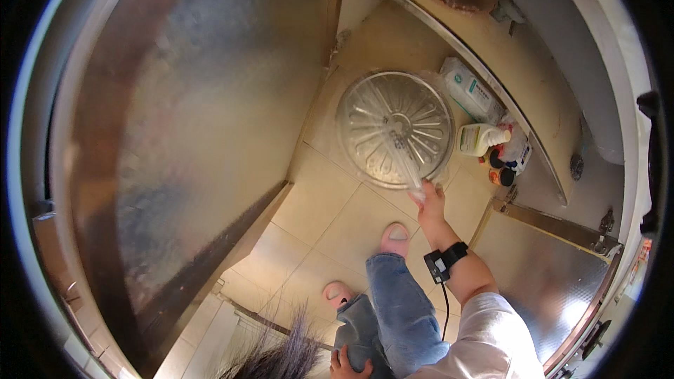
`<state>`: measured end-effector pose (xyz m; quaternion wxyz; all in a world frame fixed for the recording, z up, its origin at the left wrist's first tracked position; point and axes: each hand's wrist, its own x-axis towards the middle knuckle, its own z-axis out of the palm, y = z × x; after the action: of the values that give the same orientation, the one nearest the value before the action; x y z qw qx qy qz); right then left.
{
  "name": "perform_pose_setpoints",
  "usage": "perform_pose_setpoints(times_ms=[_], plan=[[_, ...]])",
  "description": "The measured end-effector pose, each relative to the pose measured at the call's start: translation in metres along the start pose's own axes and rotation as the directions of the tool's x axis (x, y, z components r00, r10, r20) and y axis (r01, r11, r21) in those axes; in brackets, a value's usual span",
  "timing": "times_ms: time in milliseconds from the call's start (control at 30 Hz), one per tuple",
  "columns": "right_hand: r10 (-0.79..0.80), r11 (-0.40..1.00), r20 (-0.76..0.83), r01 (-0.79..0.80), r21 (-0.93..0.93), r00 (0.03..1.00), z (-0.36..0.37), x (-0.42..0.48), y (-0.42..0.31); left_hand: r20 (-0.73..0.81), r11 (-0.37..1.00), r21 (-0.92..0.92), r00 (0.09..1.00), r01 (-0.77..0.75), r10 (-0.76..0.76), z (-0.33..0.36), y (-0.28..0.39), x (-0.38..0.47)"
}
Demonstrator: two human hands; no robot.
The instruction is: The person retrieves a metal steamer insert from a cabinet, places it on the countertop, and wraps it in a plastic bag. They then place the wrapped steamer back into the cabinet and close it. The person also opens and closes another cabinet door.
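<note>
My right hand [433,204] grips the gathered end of a clear plastic bag [409,168]. In that bag is a round metal disc [421,137], like a large lid or tray, with long petal-shaped grooves radiating from its centre. The disc is above or on the tiled floor at the cabinet opening; I cannot tell whether it touches it. My left hand [352,364] rests on the jeans [363,331] at the bottom edge of the view, fingers apart and holding nothing. A black strap with a cabled device [445,262] is around my right forearm.
A shelf board [463,42] overhangs the right side. Beneath it stand a white plastic packet [471,89], a white bottle [482,138] and small dark-lidded jars [501,176]. A large cabinet door [210,116] swings open at left, another door panel [547,258] at right.
</note>
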<state>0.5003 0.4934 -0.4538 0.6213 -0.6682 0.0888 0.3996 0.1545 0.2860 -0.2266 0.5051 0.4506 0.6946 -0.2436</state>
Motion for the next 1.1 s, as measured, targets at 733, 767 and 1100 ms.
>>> perform_pose_setpoints(times_ms=[733,767,1100], plan=[[-0.114,0.872,0.042,0.080,0.483,0.993,0.155,0.164,-0.078,-0.020,0.999,-0.003,0.999,-0.035,0.035,-0.003,0.005,0.019],[-0.112,0.871,-0.037,0.116,0.478,0.993,0.163,0.170,-0.079,-0.008,1.000,0.000,1.000,-0.011,0.011,-0.003,0.004,0.022],[-0.103,0.926,-0.268,0.190,0.325,0.958,0.144,0.152,-0.104,-0.028,0.998,-0.055,0.999,-0.021,0.019,-0.006,0.003,0.025]])
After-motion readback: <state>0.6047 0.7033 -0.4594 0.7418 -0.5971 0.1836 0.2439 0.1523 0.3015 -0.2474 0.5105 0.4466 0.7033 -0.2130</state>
